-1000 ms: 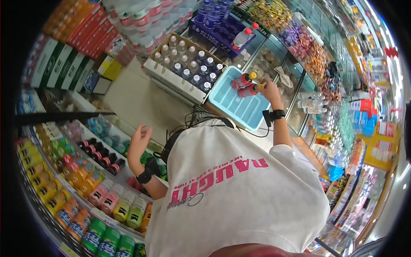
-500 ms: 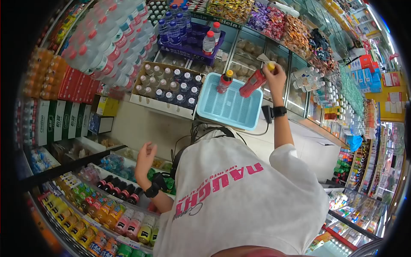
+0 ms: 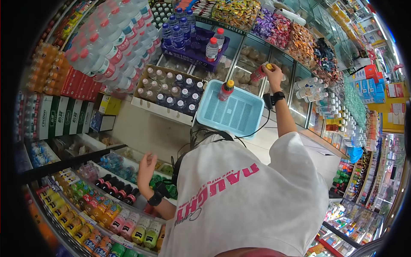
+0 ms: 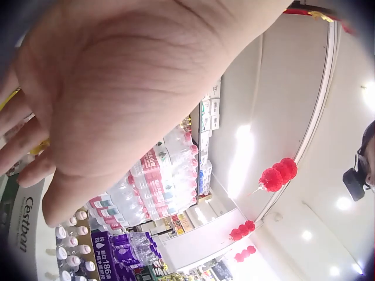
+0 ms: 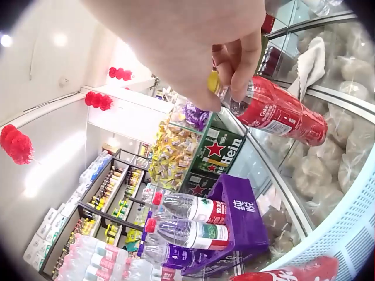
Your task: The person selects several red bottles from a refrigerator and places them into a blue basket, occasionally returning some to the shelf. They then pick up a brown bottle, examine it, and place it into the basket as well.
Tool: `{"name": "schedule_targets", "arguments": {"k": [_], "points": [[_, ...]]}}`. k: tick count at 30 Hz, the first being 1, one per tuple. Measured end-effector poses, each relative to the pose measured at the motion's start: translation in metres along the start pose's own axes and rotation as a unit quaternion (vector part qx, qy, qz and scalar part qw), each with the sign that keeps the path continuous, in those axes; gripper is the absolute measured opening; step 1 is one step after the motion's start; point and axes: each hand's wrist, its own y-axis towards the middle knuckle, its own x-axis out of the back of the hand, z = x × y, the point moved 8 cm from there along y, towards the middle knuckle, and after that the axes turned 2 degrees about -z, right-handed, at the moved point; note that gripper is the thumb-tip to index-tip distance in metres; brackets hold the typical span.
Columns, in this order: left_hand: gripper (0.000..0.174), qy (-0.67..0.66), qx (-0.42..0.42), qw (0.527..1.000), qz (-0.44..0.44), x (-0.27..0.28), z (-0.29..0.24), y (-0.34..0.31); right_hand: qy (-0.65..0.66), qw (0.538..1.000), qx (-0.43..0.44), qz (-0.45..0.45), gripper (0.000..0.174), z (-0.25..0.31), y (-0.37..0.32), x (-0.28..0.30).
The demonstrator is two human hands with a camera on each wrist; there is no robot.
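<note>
My right hand pinches a red-labelled Coke bottle by its neck, just under the yellow cap. In the head view that bottle is past the far right edge of a light blue plastic basket, over the glass-topped counter. The right wrist view shows the bottle tilted, with thumb and fingers at its neck. A second red-labelled bottle with a yellow cap stands in the basket near its far side. My left hand hangs to the left with relaxed fingers, holding nothing; its palm fills much of the left wrist view.
Left of the basket stands a carton of bottles. Behind are a purple crate with water bottles and stacked water packs. Bagged goods lie under the counter glass. Drink shelves line the near left.
The right hand has lifted one Coke bottle out of the basket and carried it away over the counter. The other bottle stays in the basket. The left hand remains idle.
</note>
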Motion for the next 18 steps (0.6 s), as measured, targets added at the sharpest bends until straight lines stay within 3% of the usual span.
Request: {"name": "schedule_targets", "arguments": {"k": [13, 16, 17, 18], "points": [[0.054, -0.009, 0.017, 1.000, 0.011, -0.021, -0.012, 0.006, -0.052, 0.994, 0.001, 0.100, 0.047, -0.011, -0.005, -0.005], [0.054, -0.001, 0.009, 1.000, 0.026, -0.024, -0.016, 0.015, -0.089, 0.990, 0.088, 0.062, 0.055, -0.020, -0.005, -0.007], [0.054, 0.004, 0.008, 0.999, 0.032, -0.026, -0.018, 0.016, -0.032, 0.993, 0.069, 0.094, 0.059, -0.033, -0.003, -0.012], [0.054, 0.004, 0.003, 0.999, 0.032, -0.026, -0.020, 0.017, -0.052, 0.996, 0.037, 0.069, 0.058, -0.021, -0.007, 0.006]]}}
